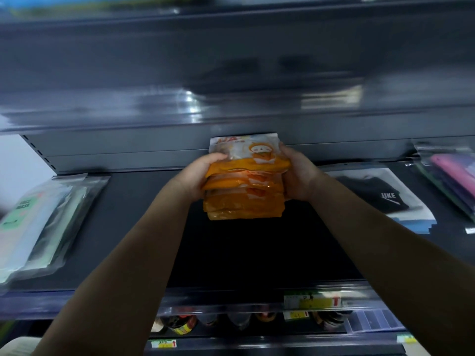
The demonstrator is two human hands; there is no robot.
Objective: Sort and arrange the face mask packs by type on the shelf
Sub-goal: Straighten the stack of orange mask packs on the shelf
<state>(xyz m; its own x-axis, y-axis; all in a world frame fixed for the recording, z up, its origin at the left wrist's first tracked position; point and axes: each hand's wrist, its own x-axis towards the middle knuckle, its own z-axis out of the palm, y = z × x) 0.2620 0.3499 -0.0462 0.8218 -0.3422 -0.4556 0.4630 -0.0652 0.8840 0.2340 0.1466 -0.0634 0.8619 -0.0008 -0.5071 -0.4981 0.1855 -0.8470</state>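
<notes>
both hands, left hand [199, 176] and right hand [299, 173], are gripping the orange mask stack [244, 186] at frame centre above the shelf [144, 214], while the green packs [38, 222] at left and black pack [380, 196] at right are lying grouped, suggesting sorting is partly complete.

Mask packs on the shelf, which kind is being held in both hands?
The orange mask packs, a stack gripped between the left hand and right hand; the green-labelled, black and pink-purple packs lie on the shelf.

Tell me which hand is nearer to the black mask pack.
Right. The right hand grips the orange packs just left of the black mask pack; the left hand is beyond them.
</notes>
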